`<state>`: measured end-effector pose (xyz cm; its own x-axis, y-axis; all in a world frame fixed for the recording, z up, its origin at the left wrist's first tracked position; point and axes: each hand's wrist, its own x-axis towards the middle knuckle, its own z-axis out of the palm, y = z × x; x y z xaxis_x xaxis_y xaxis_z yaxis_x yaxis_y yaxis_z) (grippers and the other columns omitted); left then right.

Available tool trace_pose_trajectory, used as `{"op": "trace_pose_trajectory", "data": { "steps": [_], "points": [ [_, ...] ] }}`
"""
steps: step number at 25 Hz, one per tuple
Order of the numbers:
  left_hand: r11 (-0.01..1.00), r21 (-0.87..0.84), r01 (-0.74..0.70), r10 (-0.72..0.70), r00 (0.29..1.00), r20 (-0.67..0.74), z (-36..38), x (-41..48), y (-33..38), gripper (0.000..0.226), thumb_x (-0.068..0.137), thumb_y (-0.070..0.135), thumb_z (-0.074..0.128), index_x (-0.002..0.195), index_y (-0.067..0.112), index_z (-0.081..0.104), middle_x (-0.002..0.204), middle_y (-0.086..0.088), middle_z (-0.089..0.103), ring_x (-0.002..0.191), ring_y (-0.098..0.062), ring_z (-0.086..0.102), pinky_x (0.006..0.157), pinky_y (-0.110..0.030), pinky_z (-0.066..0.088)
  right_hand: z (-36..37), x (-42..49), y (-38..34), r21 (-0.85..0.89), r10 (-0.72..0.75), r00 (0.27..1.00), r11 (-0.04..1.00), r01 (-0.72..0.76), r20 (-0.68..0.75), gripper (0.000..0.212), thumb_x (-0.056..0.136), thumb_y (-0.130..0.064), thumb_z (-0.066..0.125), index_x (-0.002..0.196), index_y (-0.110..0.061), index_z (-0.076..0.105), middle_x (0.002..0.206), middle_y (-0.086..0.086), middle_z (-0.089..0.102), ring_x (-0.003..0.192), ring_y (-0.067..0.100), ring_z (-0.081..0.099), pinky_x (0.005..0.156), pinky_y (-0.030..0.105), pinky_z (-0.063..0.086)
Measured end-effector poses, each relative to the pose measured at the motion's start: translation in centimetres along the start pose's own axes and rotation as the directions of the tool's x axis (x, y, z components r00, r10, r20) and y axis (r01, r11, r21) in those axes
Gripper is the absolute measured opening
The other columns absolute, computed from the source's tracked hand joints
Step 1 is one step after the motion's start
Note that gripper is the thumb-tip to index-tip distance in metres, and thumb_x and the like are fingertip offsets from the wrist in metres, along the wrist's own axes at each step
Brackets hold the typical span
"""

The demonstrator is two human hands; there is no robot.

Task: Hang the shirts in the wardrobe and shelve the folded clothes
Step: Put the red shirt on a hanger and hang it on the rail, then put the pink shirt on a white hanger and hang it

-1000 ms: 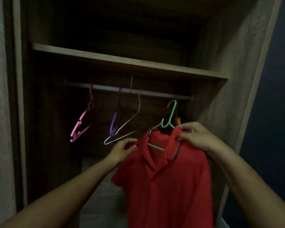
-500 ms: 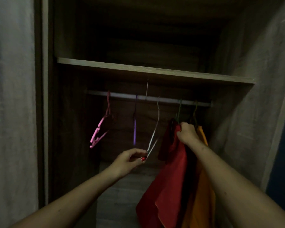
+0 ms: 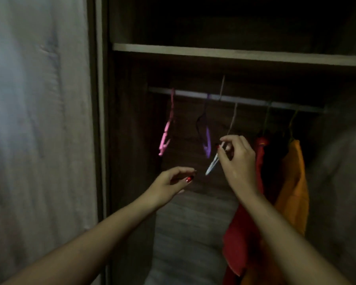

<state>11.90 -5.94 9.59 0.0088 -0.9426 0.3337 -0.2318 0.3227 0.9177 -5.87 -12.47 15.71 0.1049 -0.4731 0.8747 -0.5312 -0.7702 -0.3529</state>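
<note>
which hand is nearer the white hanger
Right. The right hand pinches the white hanger partway down its length. The left hand is lower and to the left of the hanger's bottom tip, apart from it and holding nothing.

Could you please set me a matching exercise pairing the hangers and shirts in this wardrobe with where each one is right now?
Things:
1. pink hanger
2. white hanger
3. red shirt
4. orange shirt

Places or states:
A. farthest right on the rail
B. pinched by the right hand
C. bare, farthest left on the rail
D. hangs just left of the orange shirt

Pairs: 1-C, 2-B, 3-D, 4-A
</note>
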Motion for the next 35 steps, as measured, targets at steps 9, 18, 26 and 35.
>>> {"op": "trace_pose_trajectory", "data": {
  "steps": [9,18,26,35],
  "points": [
    [0.984,-0.025,0.178,-0.172,0.892,-0.417,-15.6,-15.8,-0.1,0.027,0.096,0.013,0.051,0.122,0.018,0.057,0.116,0.000,0.068,0.102,-0.008,0.065,0.088,-0.027,0.053,11.8,-7.1,-16.3,0.469,-0.233,0.935,0.879,0.085,0.268,0.018,0.084,-0.008,0.066,0.101,-0.012,0.062,0.091,-0.001,0.057,0.074,0.003,0.051,0.069,0.003,0.039],
    [0.893,0.047,0.447,-0.233,0.549,-0.803,-38.9,-36.7,-4.4,0.019,0.094,0.006,0.052,0.110,0.010,0.063,0.094,0.007,0.066,0.080,0.004,0.061,0.065,-0.017,0.045,29.1,-14.7,-37.0,0.655,-0.449,0.700,0.754,-0.036,0.555,0.010,0.085,-0.013,0.064,0.095,-0.016,0.066,0.078,0.003,0.064,0.069,0.014,0.059,0.060,0.011,0.042],
    [0.486,-0.056,0.872,-0.190,0.043,-0.981,-56.1,-53.5,-11.7,0.024,0.092,0.014,0.055,0.107,0.002,0.069,0.116,-0.015,0.067,0.108,-0.031,0.060,0.090,-0.033,0.044,45.9,-25.6,-53.1,0.468,-0.390,0.313,0.853,-0.232,0.866,0.023,0.088,-0.016,0.062,0.110,-0.010,0.065,0.110,0.006,0.066,0.086,0.012,0.060,0.072,0.015,0.048],
    [0.125,-0.160,0.979,-0.572,-0.060,-0.818,-61.9,-53.6,-17.3,0.056,0.099,0.047,0.033,0.112,-0.001,0.057,0.109,-0.019,0.058,0.083,-0.024,0.055,0.070,-0.030,0.042,52.5,-31.1,-57.3,0.258,-0.182,0.261,0.920,-0.296,0.948,0.006,0.090,-0.014,0.058,0.091,-0.013,0.064,0.095,0.003,0.063,0.088,0.019,0.057,0.074,0.023,0.045]
  ]
}}
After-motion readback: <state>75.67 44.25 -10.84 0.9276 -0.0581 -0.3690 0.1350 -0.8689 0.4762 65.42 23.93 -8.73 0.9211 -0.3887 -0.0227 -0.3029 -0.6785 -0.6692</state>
